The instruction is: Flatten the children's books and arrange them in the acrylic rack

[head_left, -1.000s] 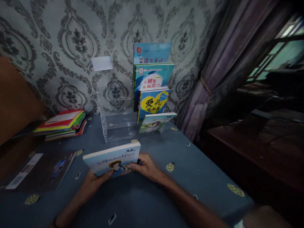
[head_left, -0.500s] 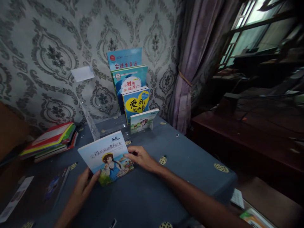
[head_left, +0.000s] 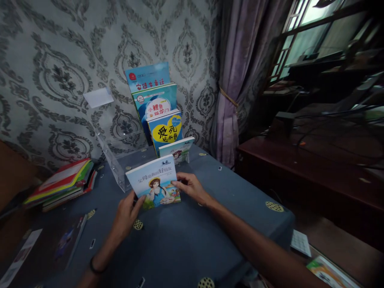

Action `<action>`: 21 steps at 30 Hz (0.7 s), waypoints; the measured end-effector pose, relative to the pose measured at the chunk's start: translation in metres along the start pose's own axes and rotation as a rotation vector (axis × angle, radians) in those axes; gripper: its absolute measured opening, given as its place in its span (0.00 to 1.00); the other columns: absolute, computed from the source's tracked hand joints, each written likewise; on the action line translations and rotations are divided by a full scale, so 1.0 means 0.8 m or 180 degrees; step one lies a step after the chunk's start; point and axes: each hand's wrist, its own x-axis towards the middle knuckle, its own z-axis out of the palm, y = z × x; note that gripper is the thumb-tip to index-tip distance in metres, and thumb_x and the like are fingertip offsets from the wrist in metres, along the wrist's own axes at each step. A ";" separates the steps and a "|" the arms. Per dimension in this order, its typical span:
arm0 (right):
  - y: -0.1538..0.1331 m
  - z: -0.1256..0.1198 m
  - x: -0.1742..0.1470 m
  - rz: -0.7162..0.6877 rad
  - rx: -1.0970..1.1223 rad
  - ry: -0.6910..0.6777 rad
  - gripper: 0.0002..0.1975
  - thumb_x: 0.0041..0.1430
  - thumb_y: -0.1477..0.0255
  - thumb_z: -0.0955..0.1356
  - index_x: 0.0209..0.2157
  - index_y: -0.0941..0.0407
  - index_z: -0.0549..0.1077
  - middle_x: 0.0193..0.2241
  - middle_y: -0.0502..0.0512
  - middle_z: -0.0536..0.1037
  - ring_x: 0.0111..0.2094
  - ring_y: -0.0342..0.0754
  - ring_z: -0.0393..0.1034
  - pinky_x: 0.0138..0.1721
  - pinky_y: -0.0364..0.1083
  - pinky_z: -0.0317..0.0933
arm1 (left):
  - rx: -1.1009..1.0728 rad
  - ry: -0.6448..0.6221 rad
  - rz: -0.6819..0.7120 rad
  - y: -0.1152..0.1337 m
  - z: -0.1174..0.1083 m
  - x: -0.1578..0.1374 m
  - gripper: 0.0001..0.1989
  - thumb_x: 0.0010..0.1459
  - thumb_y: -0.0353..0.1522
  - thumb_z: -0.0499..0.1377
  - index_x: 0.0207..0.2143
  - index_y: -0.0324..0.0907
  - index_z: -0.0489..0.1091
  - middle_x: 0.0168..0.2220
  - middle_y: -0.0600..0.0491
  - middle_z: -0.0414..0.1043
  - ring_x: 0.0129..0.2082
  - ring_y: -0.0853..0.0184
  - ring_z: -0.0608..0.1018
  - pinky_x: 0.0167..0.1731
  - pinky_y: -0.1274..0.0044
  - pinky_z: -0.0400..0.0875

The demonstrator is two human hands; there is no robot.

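book (head_left: 157, 186), back cover unseen

A purple curtain (head_left: 227, 134), gathered by a cord (head_left: 228, 97), hangs beside patterned wallpaper (head_left: 162, 36), near a barred window (head_left: 310, 16)

The held book (head_left: 154, 183) is of paper, with a smooth cover. The rack (head_left: 113, 164) looks like clear, glossy plastic. The desk covering (head_left: 177, 242) appears matt, and the curtain (head_left: 229, 72) is of cloth.

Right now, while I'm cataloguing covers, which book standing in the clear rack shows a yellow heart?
The blue book with big black characters, between the teal book behind and the pale book in front; no other cover there visibly shows one.
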 end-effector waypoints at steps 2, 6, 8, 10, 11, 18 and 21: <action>0.002 -0.014 0.001 -0.0048 -0.0060 0.0133 0.22 0.55 0.52 0.72 0.35 0.58 0.80 0.30 0.54 0.80 0.31 0.48 0.72 0.33 0.45 0.66 | -0.0046 -0.0060 0.0075 0.007 0.012 0.015 0.18 0.62 0.47 0.53 0.37 0.42 0.72 0.28 0.53 0.77 0.25 0.64 0.76 0.27 0.76 0.68; 0.008 -0.039 0.003 -0.0016 -0.0131 0.0266 0.21 0.56 0.52 0.72 0.34 0.58 0.79 0.29 0.53 0.79 0.31 0.49 0.72 0.30 0.45 0.65 | -0.0150 -0.0199 0.0237 0.013 0.037 0.044 0.17 0.63 0.42 0.53 0.45 0.41 0.72 0.35 0.50 0.79 0.31 0.62 0.78 0.33 0.75 0.70; 0.013 -0.048 0.005 0.0037 -0.0115 0.0370 0.21 0.55 0.53 0.72 0.35 0.58 0.78 0.30 0.53 0.79 0.31 0.48 0.72 0.29 0.44 0.64 | -0.0222 -0.0267 0.0257 0.011 0.047 0.058 0.17 0.62 0.42 0.53 0.44 0.40 0.72 0.34 0.49 0.78 0.30 0.62 0.78 0.31 0.75 0.70; 0.019 -0.055 0.008 0.0084 -0.0064 0.0493 0.21 0.54 0.53 0.72 0.35 0.58 0.78 0.30 0.53 0.79 0.30 0.48 0.71 0.28 0.44 0.64 | -0.0322 -0.0368 0.0226 0.009 0.055 0.070 0.17 0.61 0.43 0.54 0.41 0.40 0.72 0.31 0.50 0.77 0.27 0.63 0.77 0.28 0.75 0.70; 0.022 -0.058 0.011 0.0115 -0.0045 0.0539 0.21 0.53 0.53 0.73 0.35 0.58 0.77 0.30 0.53 0.79 0.29 0.47 0.71 0.28 0.44 0.63 | -0.0370 -0.0418 0.0205 0.008 0.058 0.075 0.17 0.60 0.43 0.54 0.40 0.40 0.71 0.30 0.51 0.76 0.25 0.65 0.76 0.26 0.76 0.69; 0.036 -0.079 0.035 0.0121 -0.0075 0.0665 0.21 0.50 0.53 0.73 0.31 0.58 0.75 0.25 0.51 0.77 0.26 0.46 0.70 0.26 0.44 0.63 | -0.0676 -0.0499 0.0064 0.009 0.079 0.103 0.15 0.56 0.44 0.56 0.35 0.40 0.68 0.25 0.56 0.71 0.18 0.70 0.72 0.20 0.78 0.68; 0.035 -0.089 0.050 0.0044 -0.0122 0.0672 0.21 0.48 0.53 0.74 0.29 0.57 0.74 0.24 0.51 0.77 0.27 0.48 0.72 0.29 0.45 0.65 | -0.0805 -0.0370 0.0031 0.010 0.087 0.114 0.15 0.55 0.44 0.57 0.33 0.40 0.68 0.24 0.57 0.70 0.18 0.70 0.72 0.19 0.79 0.68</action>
